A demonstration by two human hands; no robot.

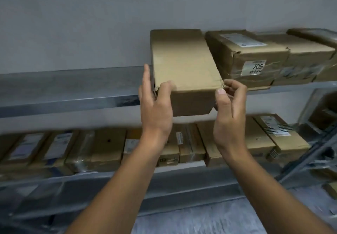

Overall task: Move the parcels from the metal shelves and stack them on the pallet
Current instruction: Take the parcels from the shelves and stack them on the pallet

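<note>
A plain brown cardboard parcel [184, 60], oblong and flat-topped, with a matt, lightly creased surface, is seen at the level of the grey upper metal shelf [69, 91]. Its near end juts out past the shelf's shiny front lip. Whether its far end rests on the shelf cannot be told.

The parcel is gripped at both near corners. The left hand [156, 109] is laid against the left side, fingers stretched up along it and the thumb hooked over the top at the frayed front-left corner. The right hand [229, 113] is closed on the front-right corner, the thumb set upright on the front face and the other fingers curled round towards the right side. The hands are thus held apart, with the parcel's width between them.

Just to the right, a second brown carton bound in glossy clear tape [242, 51] is set at a slant, with one top corner torn. A white label printed "705" [254, 67] is stuck to its near face. The curled right fingers are placed in the narrow gap between parcel and carton. More taped cartons [308, 58] are lined up beyond on the same shelf.

On the lower metal shelf [109, 177], a close row of labelled cardboard parcels [102, 148] is shown, blurred. A flat grey wall [91, 24] is seen behind the shelving.
</note>
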